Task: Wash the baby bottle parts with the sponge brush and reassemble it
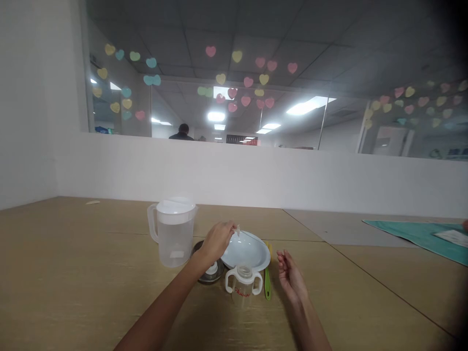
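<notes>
My left hand [218,240] reaches over the left rim of a white bowl [252,253], its fingers pinching a small whitish piece [238,230] whose kind is too small to make out. My right hand [290,278] hovers to the right with loosely curled fingers and nothing in them. Between the hands, in front of the bowl, stands a clear baby bottle [243,288] with two white handles and an uncapped neck. A green-handled utensil [267,285] lies along the bowl's right side. Partly under my left wrist sits a dark metal dish [210,279] with a white part [212,268] in it.
A translucent lidded pitcher [175,241] stands left of the dish. A teal cloth [413,234] with a white sheet lies at the far right. Behind the wooden table [91,273] rise a white wall [183,170] and a window; a person [183,131] is beyond it.
</notes>
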Available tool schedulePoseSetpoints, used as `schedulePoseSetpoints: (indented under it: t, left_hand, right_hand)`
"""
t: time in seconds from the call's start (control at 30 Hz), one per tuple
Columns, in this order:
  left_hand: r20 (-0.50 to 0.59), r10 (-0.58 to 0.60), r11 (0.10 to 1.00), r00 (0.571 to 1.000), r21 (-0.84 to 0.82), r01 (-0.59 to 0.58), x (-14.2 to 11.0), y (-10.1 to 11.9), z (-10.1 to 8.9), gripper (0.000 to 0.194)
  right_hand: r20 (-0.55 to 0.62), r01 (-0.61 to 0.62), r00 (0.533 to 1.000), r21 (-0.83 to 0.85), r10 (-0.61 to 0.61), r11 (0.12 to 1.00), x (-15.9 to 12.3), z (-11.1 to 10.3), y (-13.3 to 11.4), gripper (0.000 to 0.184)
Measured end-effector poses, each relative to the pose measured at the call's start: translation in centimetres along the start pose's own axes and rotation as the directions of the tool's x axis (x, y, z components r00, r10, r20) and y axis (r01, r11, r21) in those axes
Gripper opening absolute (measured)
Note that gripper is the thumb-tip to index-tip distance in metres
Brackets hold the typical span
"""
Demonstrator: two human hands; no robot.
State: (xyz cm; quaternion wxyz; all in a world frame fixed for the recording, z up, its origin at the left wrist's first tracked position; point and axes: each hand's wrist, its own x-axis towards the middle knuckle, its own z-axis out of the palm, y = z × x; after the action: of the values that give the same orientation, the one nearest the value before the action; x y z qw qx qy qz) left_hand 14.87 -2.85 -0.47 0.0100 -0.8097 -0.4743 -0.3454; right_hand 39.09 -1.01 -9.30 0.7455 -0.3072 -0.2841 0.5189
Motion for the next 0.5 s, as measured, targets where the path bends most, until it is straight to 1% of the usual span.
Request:
schedulePoseSetpoints:
  t: [0.1, 0.23, 0.37, 0.5]
  left_hand:
    - [-0.005, 0.019, 1.0, 1.0, -0.025, -0.019, 0.0, 0.1, 0.1, 0.02]
    - [0.011, 0.029, 0.999, 1.0, -0.031, -0.029, 0.1, 0.2, 0.1, 0.02]
    - [-0.001, 0.039, 0.999, 0.999, -0.035, -0.039, 0.0, 0.5, 0.0, 0.02]
    - [0.016, 0.047, 0.996, 0.999, -0.073, -0.046, -0.2, 0.9, 0.0, 0.022]
  right_hand:
    - [-0.054, -0.045, 0.997, 0.042, 0.047, 0.998, -0.5, 0.4, -0.2, 0.004]
    - [-0.08, -0.065, 0.994, 0.049, 0.069, 0.997, -1.0, 1.0, -0.6, 0.005]
    - [-0.063, -0.054, 0.996, 0.015, 0.055, 0.998, -1.3, 1.5, -0.9, 0.008]
    - [-0.03, -0.031, 0.999, -0.018, 0.031, 0.999, -1.4, 1.6, -1.0, 0.014]
